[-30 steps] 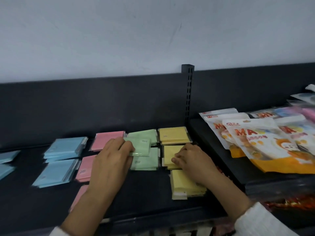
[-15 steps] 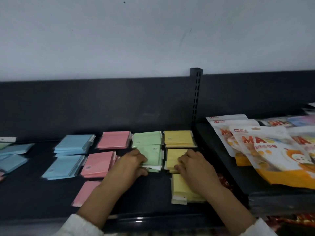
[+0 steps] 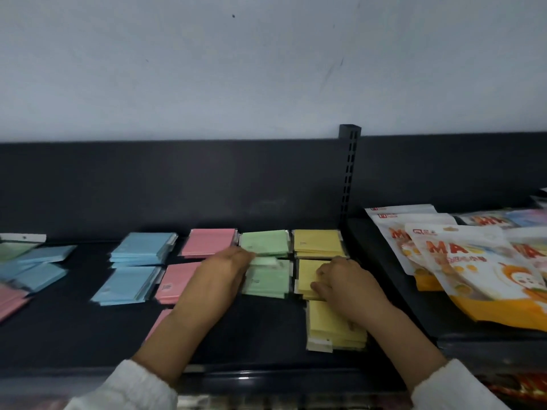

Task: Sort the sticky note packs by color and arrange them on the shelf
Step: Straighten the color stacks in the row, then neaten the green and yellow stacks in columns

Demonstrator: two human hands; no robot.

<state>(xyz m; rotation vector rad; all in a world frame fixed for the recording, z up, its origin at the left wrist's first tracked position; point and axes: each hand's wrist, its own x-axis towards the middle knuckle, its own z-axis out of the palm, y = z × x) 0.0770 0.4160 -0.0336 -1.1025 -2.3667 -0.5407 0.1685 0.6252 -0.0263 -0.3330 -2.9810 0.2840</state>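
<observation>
Sticky note packs lie in colour columns on the black shelf [image 3: 74, 329]: blue stacks [image 3: 142, 248], pink stacks [image 3: 208, 242], green stacks [image 3: 265, 242] and yellow stacks [image 3: 318, 244]. My left hand [image 3: 220, 279] pinches a green pack [image 3: 266, 261], blurred, over the front green stack [image 3: 266, 284]. Resting on the middle yellow stack [image 3: 307, 276], my right hand [image 3: 346, 287] has curled fingers at that stack's edge. A third yellow stack [image 3: 331, 329] lies nearer the shelf front.
Unsorted blue, green and pink packs [image 3: 32, 267] lie at the far left. A slotted upright post [image 3: 349, 173] divides the shelf. Orange and white snack bags [image 3: 473, 267] fill the raised shelf section on the right. A single pink pack [image 3: 161, 318] lies under my left forearm.
My left hand carried the green pack from the back green stack toward the front one and now lifts its edge. My right hand stayed on the middle yellow stack. The view shifted left.
</observation>
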